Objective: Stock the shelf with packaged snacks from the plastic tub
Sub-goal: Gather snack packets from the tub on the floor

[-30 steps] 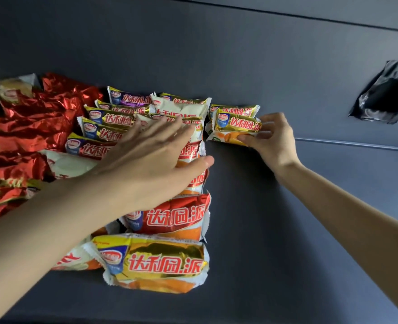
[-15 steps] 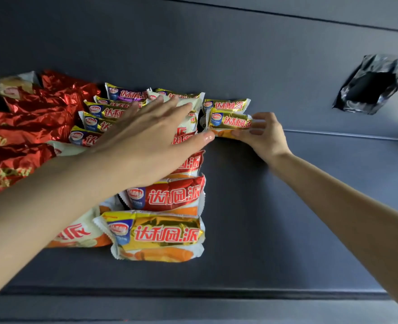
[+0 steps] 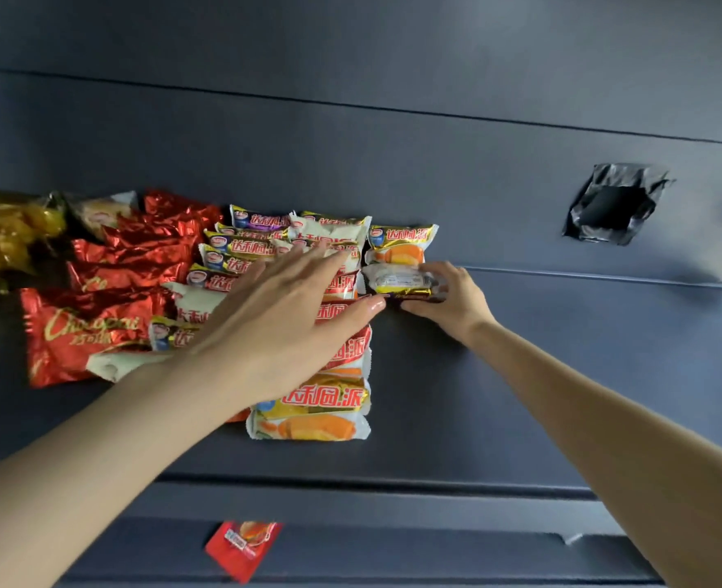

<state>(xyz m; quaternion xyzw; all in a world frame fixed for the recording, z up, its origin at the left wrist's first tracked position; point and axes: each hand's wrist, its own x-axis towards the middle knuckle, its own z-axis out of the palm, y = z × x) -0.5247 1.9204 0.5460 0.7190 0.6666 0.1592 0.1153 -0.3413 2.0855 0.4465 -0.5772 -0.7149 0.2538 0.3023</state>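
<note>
A dark shelf carries rows of yellow, red and white snack packs. My left hand lies flat with fingers spread on top of the middle rows, holding nothing. My right hand grips a small snack pack, turned so its white and gold back shows, at the right end of the rows. Just behind it lies a yellow pack with an orange picture. The plastic tub is out of view.
Red foil packs and golden wrappers fill the shelf's left side. A crumpled black plastic piece sticks to the back wall at the right. A red packet lies on the lower shelf. Bare shelf stretches right of the rows.
My right hand has turned the small pack over, its printed face now hidden. The view has tilted down, showing the shelf's front edge and the lower shelf. My left hand stays on the rows.
</note>
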